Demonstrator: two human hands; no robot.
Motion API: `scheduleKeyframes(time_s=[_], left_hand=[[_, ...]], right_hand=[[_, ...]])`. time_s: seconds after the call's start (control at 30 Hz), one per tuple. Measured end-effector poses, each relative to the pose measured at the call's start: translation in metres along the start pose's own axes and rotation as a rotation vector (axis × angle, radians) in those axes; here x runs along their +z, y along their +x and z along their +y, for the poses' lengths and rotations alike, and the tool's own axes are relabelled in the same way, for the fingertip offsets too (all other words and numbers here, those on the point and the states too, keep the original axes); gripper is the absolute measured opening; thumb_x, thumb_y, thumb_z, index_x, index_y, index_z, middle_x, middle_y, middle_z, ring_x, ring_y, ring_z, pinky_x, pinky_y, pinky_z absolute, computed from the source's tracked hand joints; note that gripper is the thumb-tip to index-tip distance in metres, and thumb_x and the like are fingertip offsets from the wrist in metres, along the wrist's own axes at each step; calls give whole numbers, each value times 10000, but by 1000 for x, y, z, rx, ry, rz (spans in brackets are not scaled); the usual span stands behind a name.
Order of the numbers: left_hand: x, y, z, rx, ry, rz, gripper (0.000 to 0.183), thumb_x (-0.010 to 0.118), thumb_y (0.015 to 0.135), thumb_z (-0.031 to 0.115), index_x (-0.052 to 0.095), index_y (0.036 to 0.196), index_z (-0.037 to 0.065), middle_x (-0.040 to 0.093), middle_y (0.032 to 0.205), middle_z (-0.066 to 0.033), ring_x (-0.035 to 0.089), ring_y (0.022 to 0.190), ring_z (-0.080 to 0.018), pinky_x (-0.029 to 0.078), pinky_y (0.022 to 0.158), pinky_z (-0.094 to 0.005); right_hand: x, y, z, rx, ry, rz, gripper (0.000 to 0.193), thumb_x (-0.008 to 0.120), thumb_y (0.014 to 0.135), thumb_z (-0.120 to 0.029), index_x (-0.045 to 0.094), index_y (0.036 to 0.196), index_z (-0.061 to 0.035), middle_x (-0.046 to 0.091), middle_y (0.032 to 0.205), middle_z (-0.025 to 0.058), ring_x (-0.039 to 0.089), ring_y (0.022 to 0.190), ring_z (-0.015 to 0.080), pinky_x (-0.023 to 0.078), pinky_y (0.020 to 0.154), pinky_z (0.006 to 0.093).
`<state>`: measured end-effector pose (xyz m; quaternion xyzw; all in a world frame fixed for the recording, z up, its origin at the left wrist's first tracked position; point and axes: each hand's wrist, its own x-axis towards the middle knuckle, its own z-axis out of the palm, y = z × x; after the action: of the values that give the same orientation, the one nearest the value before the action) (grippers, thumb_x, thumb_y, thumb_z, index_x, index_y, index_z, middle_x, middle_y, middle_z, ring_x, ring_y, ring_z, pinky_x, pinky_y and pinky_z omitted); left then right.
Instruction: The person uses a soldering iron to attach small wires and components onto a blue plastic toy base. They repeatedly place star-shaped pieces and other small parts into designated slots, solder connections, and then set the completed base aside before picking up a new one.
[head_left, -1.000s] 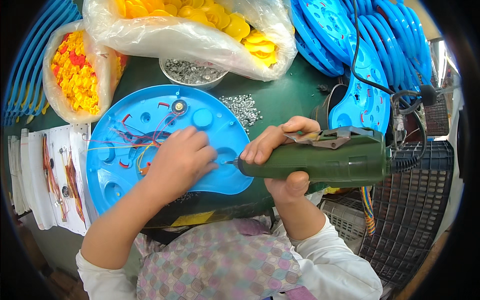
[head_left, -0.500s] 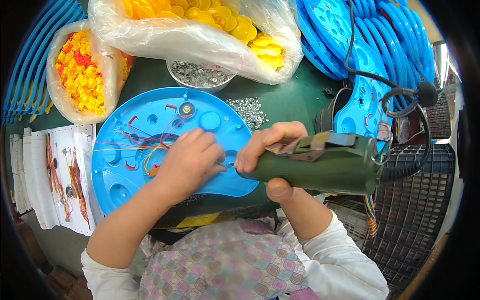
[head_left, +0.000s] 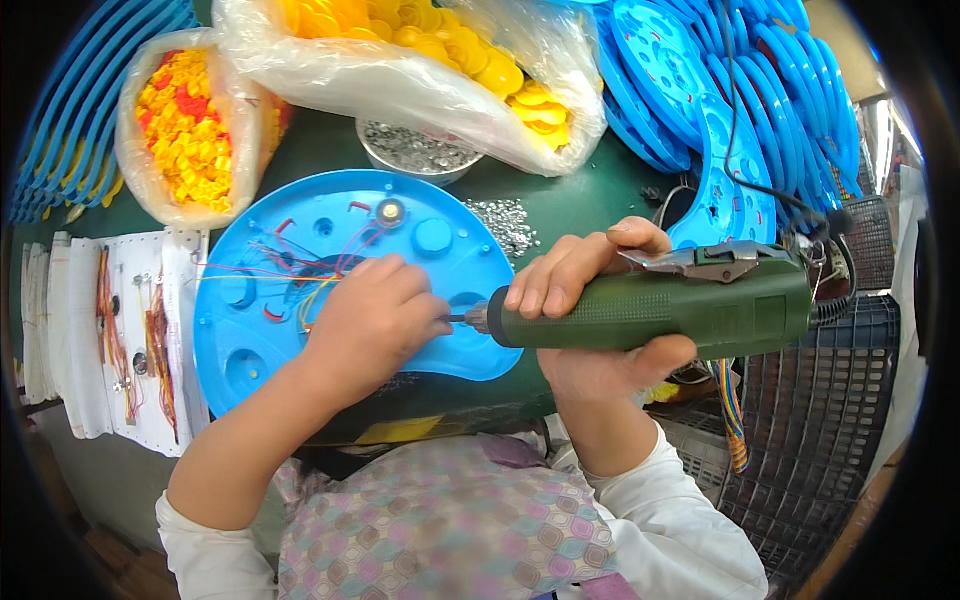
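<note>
My right hand (head_left: 585,285) wraps around a green electric screwdriver (head_left: 660,312), held level with its bit pointing left. The bit's tip meets the curled fingertips of my left hand (head_left: 385,310); whatever they pinch is too small or hidden to tell. Beneath the left hand lies a blue plastic shell (head_left: 270,205), rounded with a curved notch on its near side. Red, yellow and pink wires (head_left: 330,275) cross its inside, partly covered by that hand. A round metal speaker-like part (head_left: 390,212) sits near its far edge.
Loose small screws (head_left: 505,225) lie beyond the shell, beside a bowl of metal parts (head_left: 415,150). Bags hold yellow discs (head_left: 420,35) and yellow-red pieces (head_left: 185,135). Blue shells (head_left: 790,110) are stacked at far right. A white board with wires (head_left: 140,340) stands left; black crates (head_left: 815,420) right.
The screwdriver has swung to a more level pose and shifted right, baring its bit. My right grip has loosened somewhat, with the thumb lying along the tool's underside. My left hand stays over the shell.
</note>
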<state>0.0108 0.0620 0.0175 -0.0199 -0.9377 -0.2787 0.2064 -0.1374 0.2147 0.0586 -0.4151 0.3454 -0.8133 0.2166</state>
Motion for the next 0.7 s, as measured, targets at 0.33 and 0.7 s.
scheduleKeyframes(time_s=[0.33, 0.7], left_hand=[[-59, -68, 6, -153, 187, 207, 342, 898, 637, 159, 673, 891, 114, 561, 852, -49, 569, 817, -267, 460, 709, -396], [-81, -135, 2, -226, 244, 393, 283, 887, 661, 127, 691, 864, 111, 596, 798, -14, 582, 747, -234, 447, 651, -372]], right_hand=[[75, 7, 34, 62, 87, -207, 1060, 601, 772, -903, 421, 1394, -64, 631, 849, 127, 664, 781, 272, 589, 742, 440], [134, 4, 58, 168, 223, -282, 1048, 636, 768, -887, 429, 1399, -76, 643, 857, 132, 676, 793, 288, 591, 767, 454]])
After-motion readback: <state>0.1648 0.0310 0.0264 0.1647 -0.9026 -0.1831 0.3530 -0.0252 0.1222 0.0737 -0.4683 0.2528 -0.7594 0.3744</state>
